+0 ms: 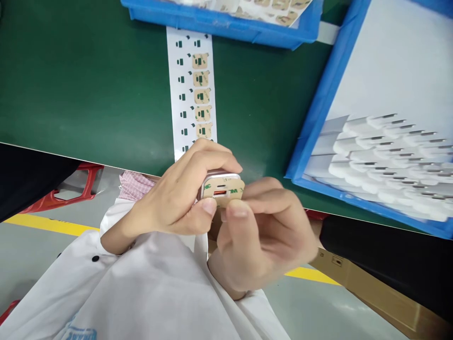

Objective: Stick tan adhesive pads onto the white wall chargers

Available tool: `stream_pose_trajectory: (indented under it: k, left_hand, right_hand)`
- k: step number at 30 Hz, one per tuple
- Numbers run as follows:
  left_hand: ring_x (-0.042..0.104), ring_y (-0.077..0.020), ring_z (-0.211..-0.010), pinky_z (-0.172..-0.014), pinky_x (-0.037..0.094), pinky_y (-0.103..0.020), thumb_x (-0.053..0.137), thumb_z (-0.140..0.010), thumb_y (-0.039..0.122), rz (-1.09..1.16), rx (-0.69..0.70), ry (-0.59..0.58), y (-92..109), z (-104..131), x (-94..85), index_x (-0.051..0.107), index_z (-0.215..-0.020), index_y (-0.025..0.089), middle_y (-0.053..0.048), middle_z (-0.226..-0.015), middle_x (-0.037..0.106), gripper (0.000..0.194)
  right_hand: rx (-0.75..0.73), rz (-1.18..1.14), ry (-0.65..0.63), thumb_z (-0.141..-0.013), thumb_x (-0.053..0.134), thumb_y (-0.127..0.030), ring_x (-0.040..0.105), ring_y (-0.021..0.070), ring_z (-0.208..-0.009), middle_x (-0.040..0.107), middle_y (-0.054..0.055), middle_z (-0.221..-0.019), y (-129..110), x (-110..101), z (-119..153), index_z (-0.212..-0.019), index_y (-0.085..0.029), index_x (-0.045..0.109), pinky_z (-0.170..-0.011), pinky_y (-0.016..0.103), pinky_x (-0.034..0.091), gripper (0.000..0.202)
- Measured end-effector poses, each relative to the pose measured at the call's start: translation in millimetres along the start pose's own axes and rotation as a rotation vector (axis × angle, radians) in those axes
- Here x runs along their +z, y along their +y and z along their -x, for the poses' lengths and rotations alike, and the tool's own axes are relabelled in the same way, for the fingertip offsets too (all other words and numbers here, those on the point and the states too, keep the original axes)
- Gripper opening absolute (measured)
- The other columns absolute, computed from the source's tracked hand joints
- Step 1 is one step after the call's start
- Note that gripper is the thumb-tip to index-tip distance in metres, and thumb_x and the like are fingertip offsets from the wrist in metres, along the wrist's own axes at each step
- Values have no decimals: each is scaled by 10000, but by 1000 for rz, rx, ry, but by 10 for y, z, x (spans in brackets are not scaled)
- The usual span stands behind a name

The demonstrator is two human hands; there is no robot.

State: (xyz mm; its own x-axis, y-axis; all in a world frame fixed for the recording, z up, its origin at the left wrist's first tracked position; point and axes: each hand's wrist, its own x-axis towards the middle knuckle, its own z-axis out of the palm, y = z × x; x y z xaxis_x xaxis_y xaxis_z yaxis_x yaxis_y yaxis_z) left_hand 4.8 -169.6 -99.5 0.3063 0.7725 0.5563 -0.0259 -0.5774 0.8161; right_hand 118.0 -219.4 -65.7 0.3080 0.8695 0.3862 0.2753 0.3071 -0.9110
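My left hand [180, 193] is closed round a small white USB charger [230, 176], its port face turned up towards me. A tan adhesive sticker [212, 186] with green print lies over that face; a narrow slot and an orange-lined USB port show through its cut-outs. The thumb and forefinger of my right hand [265, 226] pinch together at the sticker's near right edge. Just past my left hand lies a white backing sheet [173, 94], with a column of matching tan stickers [202, 97] and a column of bare cut-out spots.
A blue tray [300, 141] at the right holds rows of white chargers [371, 156] with metal prongs. Another blue bin [212, 21] at the far edge holds more sticker sheets [283, 16]. Both stand on the green table [88, 94]. A red stool [85, 186] is below left, a cardboard box [382, 297] below right.
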Motion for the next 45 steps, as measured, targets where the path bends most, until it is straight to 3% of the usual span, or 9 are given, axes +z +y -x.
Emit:
stream_pose_trajectory:
  k: [3,7,12,18,25,30,37,43,45]
  left_hand:
    - [601,-203,-994,-836,560,-381,405,-1026,376,-48,-5,28,-17,-1,8,494,-1192,249,-70,-1067,591,226]
    - [610,-207,-982,-847,561,-396,384,-1041,398,-87,-12,69,-24,16,19,493,-1176,250,-58,-1055,594,228]
    - [581,-206,-999,-870,547,-393,381,-1034,367,2,41,95,-43,13,25,517,-1195,187,-71,-1049,560,278]
    - [591,-226,-895,-760,569,-411,282,-1004,633,268,-139,12,-69,4,54,536,-1105,251,-62,-1020,564,470]
    - [564,-218,-893,-733,535,-372,252,-988,684,290,-190,104,-203,76,182,521,-1117,252,-73,-1034,547,525]
    - [574,-214,-936,-784,536,-382,208,-963,768,277,-113,88,-345,121,236,406,-1273,288,-72,-1076,559,604]
    - [599,-203,-856,-738,540,-374,145,-950,781,153,-103,75,-501,169,226,328,-1342,316,-73,-1098,557,635]
    - [610,-216,-965,-817,549,-378,263,-963,760,-99,73,-3,-438,38,223,278,-1472,299,-85,-1142,528,687]
    - [608,-220,-958,-807,551,-374,300,-961,755,-161,105,-4,-418,21,254,274,-1504,279,-87,-1132,523,723]
  right_hand:
    - [-183,336,74,-812,695,-44,501,124,-622,563,-34,-677,-6,-1,15,-785,-224,613,-517,283,358,200]
    - [-215,495,106,-752,820,-108,511,127,-676,539,-30,-739,67,-91,-13,-797,-217,576,-581,287,397,270]
    - [86,196,53,-961,633,-345,499,110,-619,534,-38,-763,144,-171,-44,-952,-227,610,-580,272,421,121]
    - [347,-50,-142,-840,781,-371,509,100,-591,554,-81,-751,85,18,69,-1103,-291,503,-536,235,402,390]
    - [350,-43,-46,-1023,490,-439,434,88,-448,497,-95,-596,317,75,36,-914,-256,500,-476,229,369,213]
    - [407,34,-102,-840,730,-503,405,77,-448,485,-115,-568,327,45,-74,-906,-248,483,-448,207,314,361]
    - [493,-76,-130,-995,484,-542,339,75,-434,392,-105,-529,436,63,-193,-764,-254,372,-430,207,293,385]
    - [544,-57,-179,-785,767,-515,255,65,-419,360,-150,-493,373,18,-284,-862,-261,421,-405,201,228,436]
    - [556,-105,-182,-840,705,-545,275,66,-426,385,-133,-495,339,-35,-321,-834,-251,435,-414,202,224,399]
